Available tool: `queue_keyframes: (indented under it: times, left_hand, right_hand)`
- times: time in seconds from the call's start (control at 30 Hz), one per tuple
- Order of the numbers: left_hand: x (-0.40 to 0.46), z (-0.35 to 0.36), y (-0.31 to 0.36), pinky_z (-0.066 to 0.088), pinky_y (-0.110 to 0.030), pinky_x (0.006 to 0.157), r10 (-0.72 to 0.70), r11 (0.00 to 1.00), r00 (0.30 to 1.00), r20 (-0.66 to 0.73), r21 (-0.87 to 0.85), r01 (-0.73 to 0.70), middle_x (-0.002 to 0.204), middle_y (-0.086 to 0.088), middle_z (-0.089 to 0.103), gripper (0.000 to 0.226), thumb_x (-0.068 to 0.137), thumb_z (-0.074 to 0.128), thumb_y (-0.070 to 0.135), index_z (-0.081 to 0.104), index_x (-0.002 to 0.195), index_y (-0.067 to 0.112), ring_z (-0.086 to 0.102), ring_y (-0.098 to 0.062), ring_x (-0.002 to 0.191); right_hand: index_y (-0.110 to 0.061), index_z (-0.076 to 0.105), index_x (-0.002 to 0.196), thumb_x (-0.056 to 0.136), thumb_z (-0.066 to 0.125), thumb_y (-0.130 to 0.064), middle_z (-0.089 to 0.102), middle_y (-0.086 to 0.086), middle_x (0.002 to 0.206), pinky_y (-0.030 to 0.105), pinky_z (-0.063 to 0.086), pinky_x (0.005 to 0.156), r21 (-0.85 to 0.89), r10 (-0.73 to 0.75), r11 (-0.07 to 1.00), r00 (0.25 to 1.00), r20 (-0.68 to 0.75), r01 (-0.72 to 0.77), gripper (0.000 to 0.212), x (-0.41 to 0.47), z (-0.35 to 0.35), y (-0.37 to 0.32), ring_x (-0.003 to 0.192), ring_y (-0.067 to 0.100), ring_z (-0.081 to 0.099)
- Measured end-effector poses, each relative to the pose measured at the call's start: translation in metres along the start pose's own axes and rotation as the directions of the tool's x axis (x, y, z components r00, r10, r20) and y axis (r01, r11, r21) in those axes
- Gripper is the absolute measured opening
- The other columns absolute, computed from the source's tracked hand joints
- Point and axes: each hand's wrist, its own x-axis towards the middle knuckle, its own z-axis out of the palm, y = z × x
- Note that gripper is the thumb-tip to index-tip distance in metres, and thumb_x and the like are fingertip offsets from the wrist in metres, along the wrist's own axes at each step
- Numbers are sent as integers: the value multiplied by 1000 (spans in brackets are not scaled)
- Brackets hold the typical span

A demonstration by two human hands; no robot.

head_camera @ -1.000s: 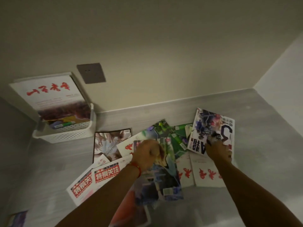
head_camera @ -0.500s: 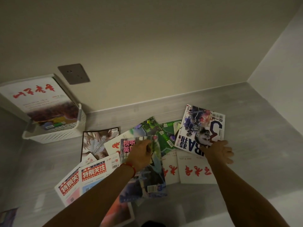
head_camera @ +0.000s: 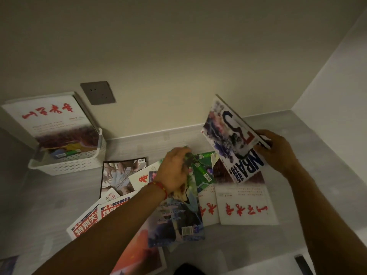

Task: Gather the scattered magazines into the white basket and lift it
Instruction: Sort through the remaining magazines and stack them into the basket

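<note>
Right hand (head_camera: pixel 278 151) clamped on the NBA magazine (head_camera: pixel 234 143), tilted up off the floor. Left hand (head_camera: pixel 174 171) gripping a blue magazine (head_camera: pixel 178 215) on top of the pile. Plenty more scattered under and around both hands: red-lettered white ones (head_camera: pixel 246 205) below the right, red-banner ones (head_camera: pixel 89 221) under the left forearm. White basket (head_camera: pixel 67 165) far left of the left hand, by the wall, already stuffed with one big white magazine (head_camera: pixel 47 118) sticking up.

We see a dim room corner: cream far wall (head_camera: pixel 178 46), grey socket plate (head_camera: pixel 98 93) far left, grey wood-grain floor (head_camera: pixel 317 195), paler right wall (head_camera: pixel 337 80).
</note>
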Motion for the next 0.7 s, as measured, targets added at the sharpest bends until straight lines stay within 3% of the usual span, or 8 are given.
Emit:
queue_keyframes:
  times: [0.13,0.23,0.3,0.37,0.47,0.53,0.6,0.7]
  left_hand:
    - [11,-40,5,25,-44,121,285,928,927,-245,312,-203,157,-17,25,72,86,60,16,27,151,14,22,-34,145]
    - [8,-79,-13,17,-57,120,325,835,921,-217,523,-171,157,-13,29,71,90,57,33,25,151,18,20,-34,148]
    - [0,-105,-39,34,-53,112,212,884,963,-165,453,-118,136,-8,59,45,94,51,38,43,138,28,47,-30,134]
    - [-15,-129,-69,53,-46,91,82,984,985,-155,170,-55,108,-6,73,28,95,51,39,56,120,27,66,-28,104]
    - [-46,-162,-110,57,-48,84,-69,976,969,-239,-216,16,102,-5,73,26,94,57,36,63,115,21,70,-23,94]
    - [-67,-181,-136,59,-47,85,-141,945,942,-306,-326,35,106,-3,72,28,92,58,40,62,114,23,70,-20,96]
    - [-84,-201,-162,58,-41,87,-200,927,903,-381,-371,48,113,0,70,29,92,59,41,60,117,26,68,-17,102]
    - [-100,-231,-198,61,-27,78,-305,835,848,-434,-550,19,99,14,75,19,93,63,20,64,110,29,72,-9,94]
  right_hand:
    - [-33,67,116,90,66,-23,69,-16,91,16,56,62,-177,-217,949,948,235,261,28,11,17,-79,73,-1,69]
    - [-38,70,105,85,72,-23,68,-22,79,10,54,58,-114,-344,906,867,362,407,25,16,46,-148,70,-4,70]
    - [-36,69,101,82,75,-28,66,-23,79,7,52,58,-117,-456,838,802,386,533,21,19,72,-190,68,-7,67]
    - [-37,64,101,78,76,-37,64,-24,81,6,52,59,-112,-529,807,793,302,580,26,26,101,-219,66,-11,63]
    - [-40,55,113,77,76,-50,64,-24,95,5,49,65,47,-435,900,886,163,433,43,34,141,-236,82,-9,65]
    - [-31,47,133,81,71,-53,59,-13,119,15,46,78,93,-336,941,932,135,326,61,36,172,-234,98,4,61]
    - [-27,34,143,86,68,-50,53,-5,132,28,50,86,224,-164,968,957,239,109,71,29,206,-233,108,15,60]
    - [-35,41,137,91,66,-40,67,-2,127,42,55,89,390,-128,913,825,551,-118,52,7,260,-246,101,15,71]
